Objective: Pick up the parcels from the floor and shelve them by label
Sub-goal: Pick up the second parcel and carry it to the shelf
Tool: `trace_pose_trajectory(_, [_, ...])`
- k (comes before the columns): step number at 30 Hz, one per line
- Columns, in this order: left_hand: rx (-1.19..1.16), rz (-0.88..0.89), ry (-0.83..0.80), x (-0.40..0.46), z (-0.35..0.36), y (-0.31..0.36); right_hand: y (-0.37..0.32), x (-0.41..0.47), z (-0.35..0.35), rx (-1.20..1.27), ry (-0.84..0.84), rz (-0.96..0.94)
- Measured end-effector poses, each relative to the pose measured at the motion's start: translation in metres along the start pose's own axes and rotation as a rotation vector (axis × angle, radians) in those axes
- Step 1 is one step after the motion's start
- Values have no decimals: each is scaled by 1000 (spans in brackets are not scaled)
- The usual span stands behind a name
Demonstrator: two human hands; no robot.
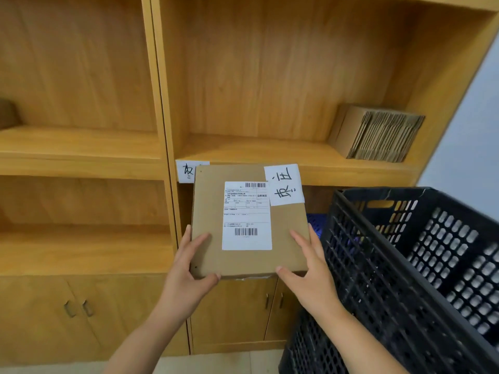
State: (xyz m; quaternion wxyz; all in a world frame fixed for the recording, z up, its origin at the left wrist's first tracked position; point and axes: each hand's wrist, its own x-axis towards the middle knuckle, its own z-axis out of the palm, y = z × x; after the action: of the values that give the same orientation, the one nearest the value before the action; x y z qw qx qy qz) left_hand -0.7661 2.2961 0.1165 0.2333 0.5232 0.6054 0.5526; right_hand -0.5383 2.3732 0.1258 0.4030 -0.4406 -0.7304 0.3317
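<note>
A flat brown cardboard parcel (210,211) is held up in front of the wooden shelving, its top face toward me. It carries a white shipping label (247,215) with barcodes and a white handwritten tag (285,184) at its far right corner. My left hand (189,268) grips its near left corner, thumb on top. My right hand (307,268) grips its near right corner. Just behind the parcel, a white handwritten shelf label (186,171) is stuck on the shelf's front edge (351,174), partly hidden by the parcel.
A stack of flattened cardboard boxes (378,133) leans in the right back corner of that shelf. A black perforated plastic crate (405,265) stands close at my right. Cabinet doors (81,306) with handles sit below; the left shelf bay (81,147) is beside.
</note>
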Motion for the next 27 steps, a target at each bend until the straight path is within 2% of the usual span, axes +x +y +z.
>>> trace_pose_trajectory(14, [54, 185, 32, 148, -44, 3, -41, 134, 37, -26, 99, -99])
trace_pose_trajectory(27, [157, 195, 83, 228, -49, -6, -41, 211, 56, -58, 141, -93])
